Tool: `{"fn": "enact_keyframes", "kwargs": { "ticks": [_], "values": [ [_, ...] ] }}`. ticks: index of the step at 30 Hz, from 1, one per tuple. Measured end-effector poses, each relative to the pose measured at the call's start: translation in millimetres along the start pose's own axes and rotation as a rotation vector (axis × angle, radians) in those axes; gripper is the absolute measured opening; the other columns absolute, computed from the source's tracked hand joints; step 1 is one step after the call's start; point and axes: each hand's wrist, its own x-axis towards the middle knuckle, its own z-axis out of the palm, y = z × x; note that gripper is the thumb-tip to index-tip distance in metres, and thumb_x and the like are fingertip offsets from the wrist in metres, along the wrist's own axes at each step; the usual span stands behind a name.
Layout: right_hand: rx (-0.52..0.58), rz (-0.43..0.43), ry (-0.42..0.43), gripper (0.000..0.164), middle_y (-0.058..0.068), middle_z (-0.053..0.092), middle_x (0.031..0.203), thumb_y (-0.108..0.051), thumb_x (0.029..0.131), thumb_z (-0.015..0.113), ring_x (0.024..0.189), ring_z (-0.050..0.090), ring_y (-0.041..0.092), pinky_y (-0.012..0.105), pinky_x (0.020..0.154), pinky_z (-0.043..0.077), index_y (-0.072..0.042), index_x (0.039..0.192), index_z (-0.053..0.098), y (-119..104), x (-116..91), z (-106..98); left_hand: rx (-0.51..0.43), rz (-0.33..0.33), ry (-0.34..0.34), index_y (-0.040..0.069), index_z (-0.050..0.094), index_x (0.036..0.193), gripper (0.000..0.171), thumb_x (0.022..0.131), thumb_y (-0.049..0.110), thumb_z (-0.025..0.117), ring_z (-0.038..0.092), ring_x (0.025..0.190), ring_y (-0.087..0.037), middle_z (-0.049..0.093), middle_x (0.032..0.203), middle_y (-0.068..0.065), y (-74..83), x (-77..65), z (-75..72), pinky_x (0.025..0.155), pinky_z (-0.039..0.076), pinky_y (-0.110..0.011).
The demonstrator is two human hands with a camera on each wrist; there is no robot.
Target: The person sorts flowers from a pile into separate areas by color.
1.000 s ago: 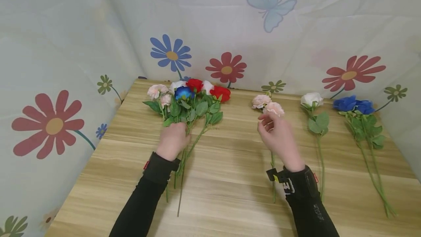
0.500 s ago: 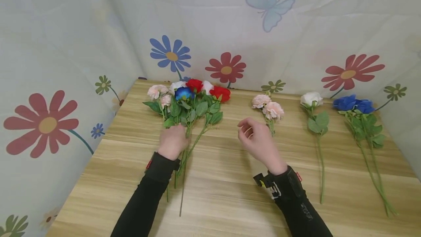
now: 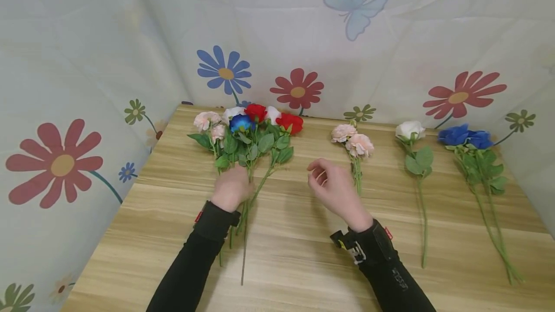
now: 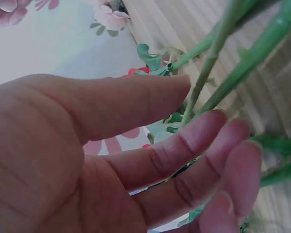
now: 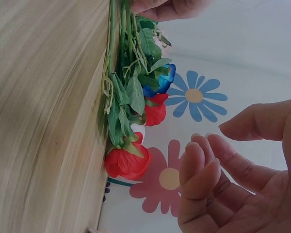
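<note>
A bunch of roses and pink blooms lies at the table's left: red roses (image 3: 290, 123), a blue rose (image 3: 241, 123), white ones behind and pink flowers (image 3: 206, 120). Over its stems is my left hand (image 3: 233, 188). In the left wrist view its thumb and bent fingers (image 4: 157, 158) stand apart, with a thin stem (image 4: 218, 43) passing by the fingertips. My right hand (image 3: 336, 189) hovers over the bare wood between this bunch and two pink flowers (image 3: 359, 145). Its fingers curve loosely and hold nothing; in the right wrist view the thumb is apart from them.
Farther right on the wooden table (image 3: 295, 264) lie a single white rose (image 3: 410, 131) and a pair of blue flowers (image 3: 466, 136), stems toward the near edge. A flower-printed cloth (image 3: 269, 23) hangs behind and at the sides.
My right hand has moved left, away from the pink pair. My left hand has shifted slightly right and nearer, and one long stem's lower end has swung right.
</note>
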Motion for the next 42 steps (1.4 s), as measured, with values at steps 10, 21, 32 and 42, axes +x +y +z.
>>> {"fn": "enact_keyframes", "kwargs": {
  "ticks": [10,21,32,42],
  "values": [
    [0.017,0.011,-0.024,0.016,0.008,0.070,0.084,-0.005,0.092,0.059,0.074,0.064,0.017,0.023,0.067,0.052,-0.002,0.103,0.069,2.5,0.3,2.5,-0.011,0.029,0.020,0.009,0.060,0.068,0.033,0.097,0.026,0.063,0.067,0.070,-0.031,0.067,0.076,-0.012,2.2,0.5,7.7,0.063,0.056,-0.043],
    [0.026,0.008,-0.026,0.016,0.008,0.070,0.083,-0.005,0.092,0.058,0.073,0.064,0.016,0.023,0.067,0.052,-0.001,0.104,0.069,7.1,1.9,2.8,-0.171,0.103,0.079,0.016,0.035,0.053,0.046,0.093,0.011,0.059,0.037,0.048,-0.018,0.032,0.053,0.002,-0.7,0.6,3.2,0.048,0.033,-0.029],
    [0.036,0.025,-0.037,0.016,0.009,0.071,0.083,-0.006,0.092,0.058,0.073,0.065,0.015,0.025,0.068,0.053,-0.004,0.102,0.070,7.6,2.1,1.5,-0.355,0.150,0.113,0.017,0.040,0.057,0.045,0.099,0.012,0.056,0.033,0.044,-0.012,0.036,0.049,0.004,-3.4,2.4,-8.6,0.047,0.025,-0.025],
    [0.037,0.053,-0.054,0.016,0.008,0.071,0.086,-0.009,0.093,0.058,0.075,0.065,0.015,0.027,0.070,0.053,-0.006,0.103,0.070,9.2,1.8,2.5,-0.432,0.167,0.134,0.002,0.067,0.090,0.021,0.101,0.018,0.059,0.063,0.052,-0.015,0.070,0.066,-0.010,-1.8,-0.5,-15.1,0.049,0.041,-0.025]
  ]
}}
